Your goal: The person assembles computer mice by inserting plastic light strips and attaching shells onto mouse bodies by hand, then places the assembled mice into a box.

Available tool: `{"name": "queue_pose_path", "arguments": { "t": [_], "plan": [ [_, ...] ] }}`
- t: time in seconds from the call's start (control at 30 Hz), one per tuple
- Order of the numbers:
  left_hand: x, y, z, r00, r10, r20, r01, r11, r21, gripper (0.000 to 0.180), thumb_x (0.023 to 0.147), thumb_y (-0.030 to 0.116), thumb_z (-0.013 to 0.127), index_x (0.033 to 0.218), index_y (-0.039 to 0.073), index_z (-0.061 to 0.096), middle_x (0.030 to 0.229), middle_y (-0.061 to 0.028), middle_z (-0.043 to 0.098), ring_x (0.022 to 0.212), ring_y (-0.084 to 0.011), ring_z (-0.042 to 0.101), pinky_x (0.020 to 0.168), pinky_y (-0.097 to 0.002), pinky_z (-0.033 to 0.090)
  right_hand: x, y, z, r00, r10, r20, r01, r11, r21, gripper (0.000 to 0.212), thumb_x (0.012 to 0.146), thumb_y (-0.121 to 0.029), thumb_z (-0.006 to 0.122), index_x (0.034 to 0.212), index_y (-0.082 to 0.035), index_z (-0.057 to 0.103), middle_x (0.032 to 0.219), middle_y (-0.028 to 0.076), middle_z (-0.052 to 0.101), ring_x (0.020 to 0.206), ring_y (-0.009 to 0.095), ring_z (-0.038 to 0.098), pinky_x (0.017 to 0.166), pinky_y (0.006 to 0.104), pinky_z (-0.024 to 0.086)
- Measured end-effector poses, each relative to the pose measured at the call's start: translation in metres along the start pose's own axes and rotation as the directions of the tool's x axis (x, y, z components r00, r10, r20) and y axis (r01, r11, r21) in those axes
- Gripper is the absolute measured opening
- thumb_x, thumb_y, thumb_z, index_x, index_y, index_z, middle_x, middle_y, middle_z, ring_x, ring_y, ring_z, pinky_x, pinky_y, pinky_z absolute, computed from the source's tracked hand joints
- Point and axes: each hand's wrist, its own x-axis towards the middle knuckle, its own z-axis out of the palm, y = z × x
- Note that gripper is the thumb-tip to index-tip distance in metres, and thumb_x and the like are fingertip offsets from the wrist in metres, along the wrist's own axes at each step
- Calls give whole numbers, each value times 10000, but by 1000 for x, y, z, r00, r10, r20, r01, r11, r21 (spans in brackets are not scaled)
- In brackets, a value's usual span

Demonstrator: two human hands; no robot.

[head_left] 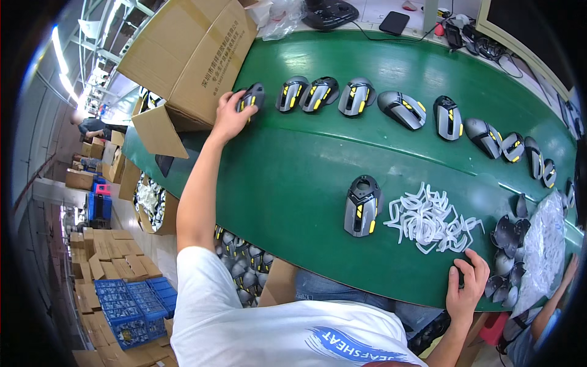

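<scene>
My left hand [228, 118] reaches to the far left of the green table, its fingers closed on a grey and black computer mouse shell [254, 96] beside the cardboard box. To its right stands a curved row of similar shells with yellow stripes, such as one mouse shell [357, 98] near the middle. Another mouse shell [363, 208] lies alone closer to me, next to a heap of white bent plastic strips [428, 221]. My right hand [467, 285] rests at the table's near edge just below the strips, with its fingers apart and nothing visible in them.
A tall cardboard box [195, 55] leans at the back left. Dark curved shell parts [505, 235] and a clear plastic bag [541, 244] lie at the right, near another person's arm [553, 300]. A monitor [532, 43] and a phone [394, 23] stand along the far side.
</scene>
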Motion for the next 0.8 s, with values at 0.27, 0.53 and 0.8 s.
{"name": "queue_pose_path", "arguments": {
  "t": [0.27, 0.53, 0.8],
  "plan": [
    [-146, -7, -12, 999, -41, -5, 41, 982, 186, 837, 907, 455, 835, 1629, 146, 546, 1754, -264, 325, 1626, -522, 309, 1339, -590, 305, -1, -6, -7, 1000, -13, -4, 14, 1000, 13, 188, 936, -59, 792, 1118, -46, 748, 1414, 154, 709, 1292, 406, 627, 1124, 531, 463],
    [-103, 50, 6, 934, 340, -115, -302, 918, 257, 821, 1068, 494, 723, 1731, 118, 419, 1775, -280, 342, 1658, -478, 319, 1349, -556, 296, 0, -8, -11, 1000, 5, -18, -5, 1000, 23, 189, 937, -74, 805, 1119, -63, 757, 1426, 123, 712, 1302, 396, 622, 1132, 521, 462],
    [27, 109, 60, 998, 34, -62, -36, 998, -41, 871, 1023, 476, 738, 1750, 101, 438, 1660, -284, 579, 1536, -438, 560, 1288, -473, 431, -1, -9, -10, 996, -44, -82, 48, 998, 44, 185, 910, -82, 822, 1092, -64, 794, 1362, 116, 748, 1248, 372, 670, 1097, 506, 492]
  ]
}}
